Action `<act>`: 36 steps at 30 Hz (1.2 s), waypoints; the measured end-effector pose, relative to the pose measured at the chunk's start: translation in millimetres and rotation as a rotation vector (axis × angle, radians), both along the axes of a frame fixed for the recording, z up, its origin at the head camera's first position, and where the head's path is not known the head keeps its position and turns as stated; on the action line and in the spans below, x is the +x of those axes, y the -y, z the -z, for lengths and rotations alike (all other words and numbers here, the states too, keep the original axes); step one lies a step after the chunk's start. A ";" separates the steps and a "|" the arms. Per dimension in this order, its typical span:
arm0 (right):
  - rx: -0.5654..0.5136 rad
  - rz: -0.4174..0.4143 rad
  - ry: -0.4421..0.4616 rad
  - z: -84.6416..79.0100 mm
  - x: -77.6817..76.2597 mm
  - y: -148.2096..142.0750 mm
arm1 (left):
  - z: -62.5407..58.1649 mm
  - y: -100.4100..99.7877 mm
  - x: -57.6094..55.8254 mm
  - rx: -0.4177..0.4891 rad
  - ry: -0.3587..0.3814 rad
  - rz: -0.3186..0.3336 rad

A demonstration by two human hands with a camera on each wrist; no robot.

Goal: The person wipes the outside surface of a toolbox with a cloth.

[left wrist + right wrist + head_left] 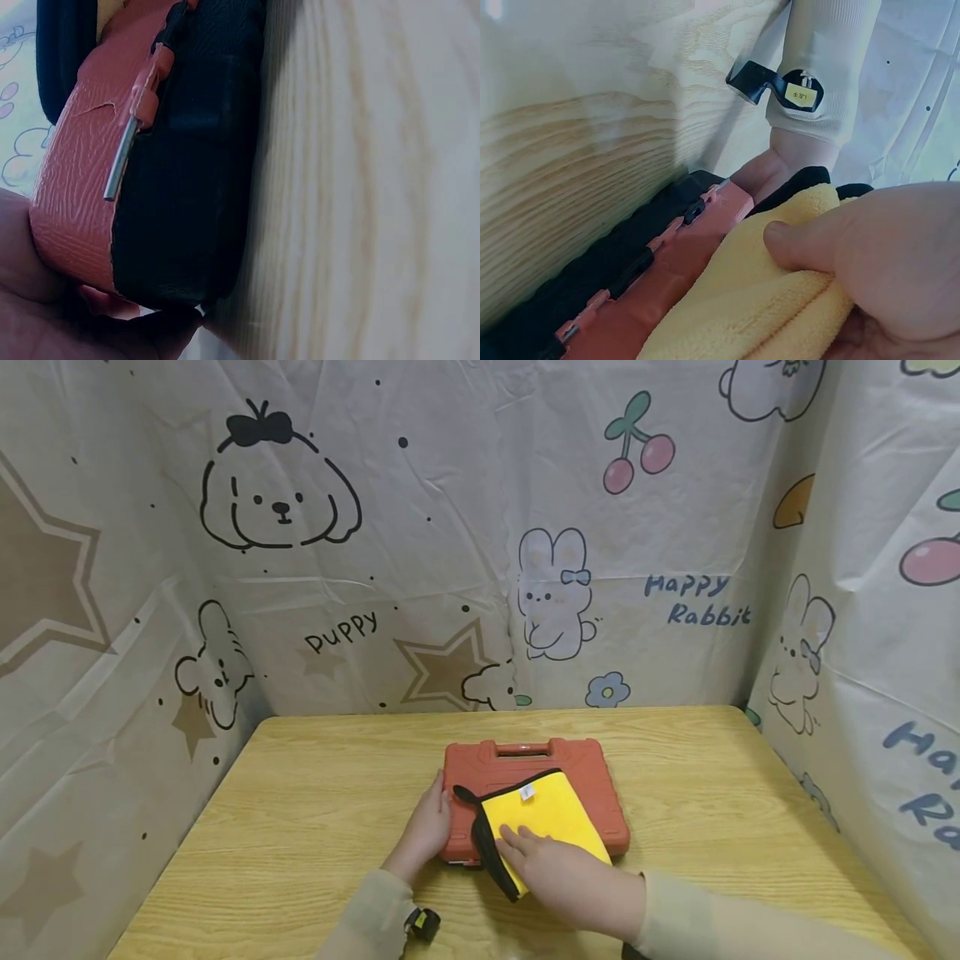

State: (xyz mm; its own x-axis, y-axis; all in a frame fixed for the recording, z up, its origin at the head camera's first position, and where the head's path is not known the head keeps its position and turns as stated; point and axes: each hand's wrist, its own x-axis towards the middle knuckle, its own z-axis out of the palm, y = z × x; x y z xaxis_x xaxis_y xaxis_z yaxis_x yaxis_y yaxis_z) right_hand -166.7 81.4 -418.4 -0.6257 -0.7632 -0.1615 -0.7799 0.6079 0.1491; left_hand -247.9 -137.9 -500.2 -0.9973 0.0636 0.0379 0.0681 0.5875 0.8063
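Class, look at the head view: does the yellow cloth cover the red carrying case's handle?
No, the handle of the red carrying case shows uncovered beyond the yellow cloth.

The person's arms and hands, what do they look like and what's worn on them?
The left hand and right hand are ungloved. The left sleeve and right sleeve are pale beige; the left one looks finely ribbed and carries a black device with a yellow label. A dark item shows below the right sleeve, too cropped to identify.
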 end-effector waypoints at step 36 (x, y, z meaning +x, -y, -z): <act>-0.234 0.242 0.149 -0.5 -65.5 -5.7 | -1.1 1.5 2.1 -0.022 0.037 -0.006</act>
